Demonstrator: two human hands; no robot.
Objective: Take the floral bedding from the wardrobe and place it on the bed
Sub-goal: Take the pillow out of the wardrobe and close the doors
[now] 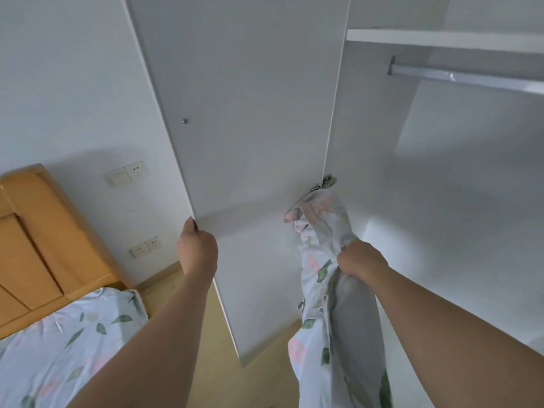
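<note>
Gripping floral bedding (323,260), open wardrobe door (250,113), wood floor (223,348)

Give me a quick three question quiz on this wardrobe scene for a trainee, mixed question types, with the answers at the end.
1. True or false: the left hand holds the wardrobe door by its edge.
2. What does the right hand grip?
A. the hanging rail
B. the floral bedding
C. a hinge
3. Fill in: the hanging rail in the wardrobe has ____ clothes on it.

Key:
1. True
2. B, the floral bedding, bunched and hanging below the fist
3. no
</note>
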